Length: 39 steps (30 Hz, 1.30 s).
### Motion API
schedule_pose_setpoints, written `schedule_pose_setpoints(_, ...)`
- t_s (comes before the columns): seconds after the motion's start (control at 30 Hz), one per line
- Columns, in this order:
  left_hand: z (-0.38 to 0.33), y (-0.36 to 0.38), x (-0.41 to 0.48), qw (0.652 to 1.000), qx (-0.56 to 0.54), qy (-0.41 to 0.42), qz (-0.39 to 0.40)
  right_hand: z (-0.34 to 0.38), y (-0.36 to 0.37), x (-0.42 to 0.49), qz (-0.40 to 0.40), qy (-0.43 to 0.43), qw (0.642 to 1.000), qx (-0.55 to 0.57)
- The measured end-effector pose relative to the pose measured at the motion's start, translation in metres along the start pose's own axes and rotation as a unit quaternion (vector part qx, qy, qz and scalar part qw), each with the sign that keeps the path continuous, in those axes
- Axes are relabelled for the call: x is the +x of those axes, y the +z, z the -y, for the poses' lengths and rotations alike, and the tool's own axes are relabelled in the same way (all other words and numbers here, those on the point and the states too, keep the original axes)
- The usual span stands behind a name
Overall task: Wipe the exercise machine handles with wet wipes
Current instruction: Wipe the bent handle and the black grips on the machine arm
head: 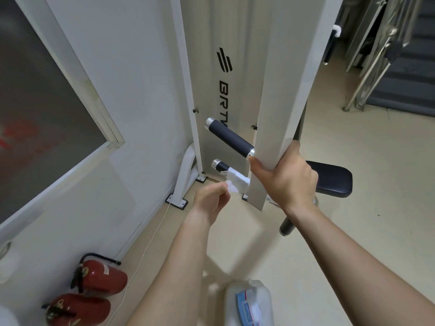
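Note:
Two dark handles with silver end caps stick out to the left of the white machine arm (270, 142). The upper handle (229, 137) is bare. A white wet wipe (236, 182) is wrapped round the lower handle (220, 165). My left hand (211, 200) pinches the near end of the wipe, just below that handle. My right hand (286, 178) grips the lower end of the white arm, thumb on its left edge. The wet wipe pack (249, 303) shows at the bottom middle, blurred.
A black padded seat (334, 182) lies right of the arm, with another dark handle (287, 225) below my right wrist. Two red fire extinguishers (98, 280) lie by the left wall beside a thin white cable (150, 241). Folded metal frames (381, 55) lean at the upper right.

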State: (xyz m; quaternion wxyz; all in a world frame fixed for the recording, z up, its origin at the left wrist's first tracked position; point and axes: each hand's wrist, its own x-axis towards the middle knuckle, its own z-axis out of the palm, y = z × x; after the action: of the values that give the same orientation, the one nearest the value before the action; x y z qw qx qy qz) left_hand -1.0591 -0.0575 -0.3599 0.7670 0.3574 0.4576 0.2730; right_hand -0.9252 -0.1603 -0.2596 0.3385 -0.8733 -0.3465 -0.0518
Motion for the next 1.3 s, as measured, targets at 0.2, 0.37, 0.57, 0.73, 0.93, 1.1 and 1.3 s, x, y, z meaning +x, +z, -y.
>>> schedule_pose_setpoints(0.2, -0.032, -0.006, -0.027, 0.998, 0.03, -0.02, 0.054, -0.004, -0.005, 0.017, 0.012, -0.01, 1.0, 0.003)
schedule_pose_setpoints(0.37, -0.073, -0.013, -0.051, 0.997, 0.057, 0.044, 0.041, -0.013, 0.004, 0.025, -0.051, -0.058, 0.995, 0.056)
schedule_pose_setpoints(0.57, -0.113, -0.02, -0.067, 0.98, 0.171, 0.097, -0.009, -0.032, 0.022, 0.013, -0.219, -0.305, 0.919, 0.121)
schedule_pose_setpoints(0.73, -0.133, -0.019, -0.072, 0.916, 0.364, 0.17, -0.015, -0.031, 0.024, 0.001, -0.199, -0.385, 0.898, 0.079)
schedule_pose_setpoints(0.93, -0.155, -0.003, -0.071, 0.923, 0.337, 0.185, -0.021, -0.027, 0.023, -0.01, -0.195, -0.363, 0.906, 0.096)
schedule_pose_setpoints(1.1, -0.169, 0.015, -0.061, 0.946, 0.262, 0.181, -0.054, -0.019, 0.017, -0.019, -0.155, -0.316, 0.924, 0.15)
schedule_pose_setpoints(1.3, -0.169, 0.037, -0.044, 0.973, 0.159, 0.15, -0.07, 0.009, -0.012, 0.01, 0.019, 0.139, 0.811, 0.568)
